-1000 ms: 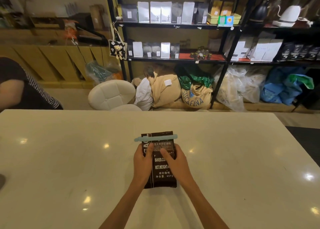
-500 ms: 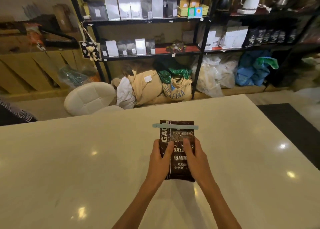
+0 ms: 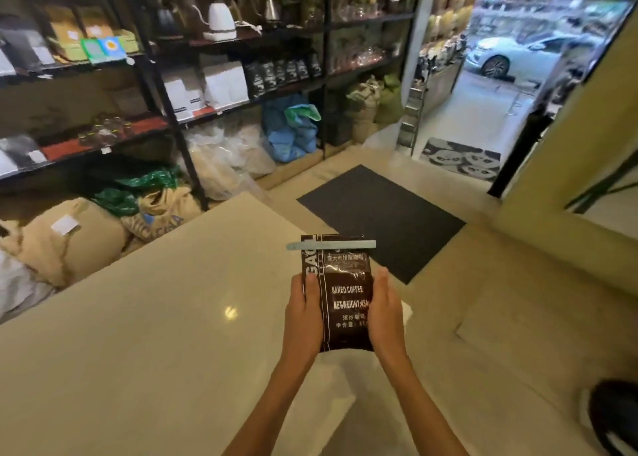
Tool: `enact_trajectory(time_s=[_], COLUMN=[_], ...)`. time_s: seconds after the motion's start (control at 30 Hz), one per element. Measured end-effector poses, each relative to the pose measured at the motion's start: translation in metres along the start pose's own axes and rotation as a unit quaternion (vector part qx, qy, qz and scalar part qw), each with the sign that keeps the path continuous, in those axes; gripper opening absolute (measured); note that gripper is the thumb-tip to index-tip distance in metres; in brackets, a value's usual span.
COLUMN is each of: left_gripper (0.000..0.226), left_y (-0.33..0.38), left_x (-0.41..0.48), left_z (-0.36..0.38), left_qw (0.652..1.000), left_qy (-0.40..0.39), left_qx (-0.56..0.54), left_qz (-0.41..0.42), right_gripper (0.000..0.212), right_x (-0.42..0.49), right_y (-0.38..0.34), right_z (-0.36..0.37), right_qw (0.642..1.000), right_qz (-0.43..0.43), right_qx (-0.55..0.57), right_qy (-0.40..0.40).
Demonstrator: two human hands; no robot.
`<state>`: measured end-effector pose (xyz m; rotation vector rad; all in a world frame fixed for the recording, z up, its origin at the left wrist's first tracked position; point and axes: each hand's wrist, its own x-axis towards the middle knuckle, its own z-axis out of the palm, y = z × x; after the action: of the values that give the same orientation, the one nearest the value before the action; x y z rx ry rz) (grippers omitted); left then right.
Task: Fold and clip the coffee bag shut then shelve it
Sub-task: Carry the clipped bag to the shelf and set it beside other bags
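A dark brown coffee bag with white lettering is held up in front of me, past the right end of the table. A pale blue clip runs across its folded top. My left hand grips the bag's left edge, thumb on the front. My right hand holds the right edge. The black shelf unit stands behind, its boards loaded with white and black coffee bags.
The cream table fills the lower left. Burlap sacks and plastic bags lie on the floor under the shelves. A dark floor mat lies to the right, with an open doorway and a parked car beyond.
Both hands lifted the clipped bag off the table and carried it right. My view swung right, away from the left shelves toward the doorway.
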<state>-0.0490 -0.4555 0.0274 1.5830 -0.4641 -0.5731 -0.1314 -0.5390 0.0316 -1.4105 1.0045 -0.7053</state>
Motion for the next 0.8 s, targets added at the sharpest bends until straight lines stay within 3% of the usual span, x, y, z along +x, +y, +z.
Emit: enact_trajectory(time_s=[0.13,0.23,0.4,0.53,0.8], left_gripper=[0.032,0.029,0.034,0.038,0.035], left_y=[0.000,-0.001,0.002,0.001,0.019], left_x=[0.036,0.055,0.086,0.134,0.249], left_z=[0.066,0.127,0.221,0.320,0.514], left_qw=[0.998,0.995,0.988,0.983,0.975], left_qy=[-0.054,-0.095,-0.150,-0.180,-0.218], left_qx=[-0.003,-0.022,-0.032,-0.021,0.009], left_qz=[0.029,0.037,0.034,0.024,0.040], right_gripper=[0.044,0.031,0.033,0.033,0.034], right_x=[0.039,0.068,0.122,0.201,0.386], right_y=[-0.003,0.007,0.016,0.031,0.025], right_z=[-0.065,-0.119,-0.187,-0.257,-0.387], right_qw=[0.999,0.997,0.993,0.987,0.984], right_qz=[0.002,-0.018,-0.037,-0.044,-0.041], right_qx=[-0.036,-0.076,-0.053,-0.024,-0.036], right_qy=[-0.020,0.019,0.102,0.152,0.168])
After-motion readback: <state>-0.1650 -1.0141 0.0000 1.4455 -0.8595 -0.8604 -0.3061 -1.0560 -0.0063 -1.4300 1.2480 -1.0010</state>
